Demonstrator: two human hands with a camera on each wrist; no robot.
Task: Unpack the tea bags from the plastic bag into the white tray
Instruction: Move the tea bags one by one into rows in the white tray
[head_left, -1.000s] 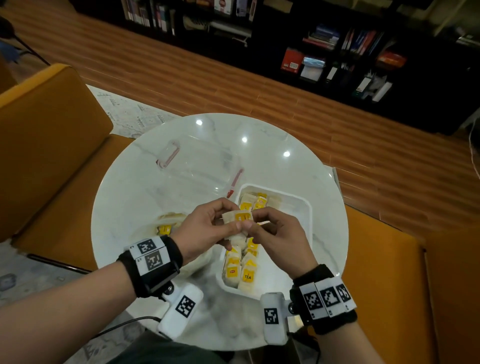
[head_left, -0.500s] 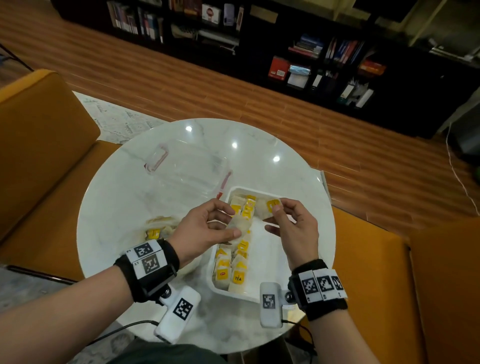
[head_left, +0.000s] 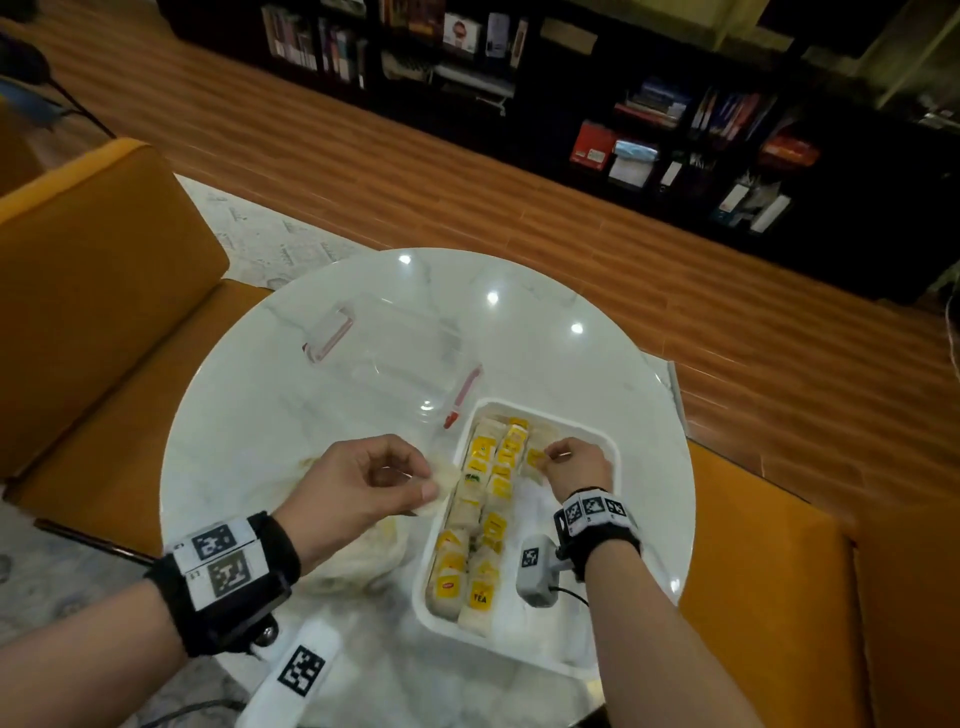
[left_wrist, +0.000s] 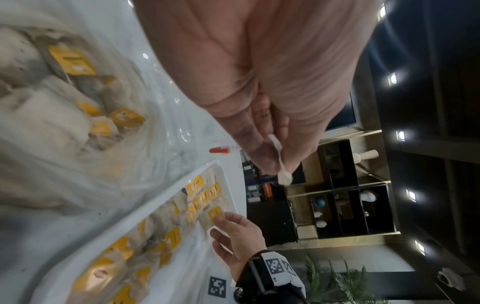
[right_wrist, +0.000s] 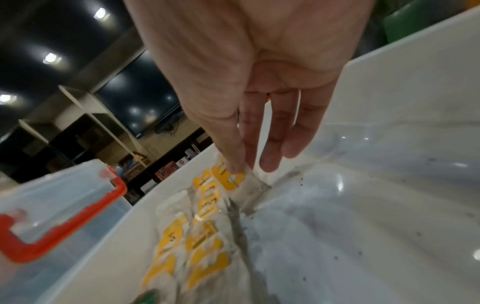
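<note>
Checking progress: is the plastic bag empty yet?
No. The plastic bag still shows several yellow-tagged tea bags inside.

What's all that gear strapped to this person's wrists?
Both forearms are bare, with no sleeves. The left hand and right hand each have a black wristband carrying white tags printed with black square codes. A small white camera block bearing another code hangs under each wrist, with a thin dark cable running from it.
</note>
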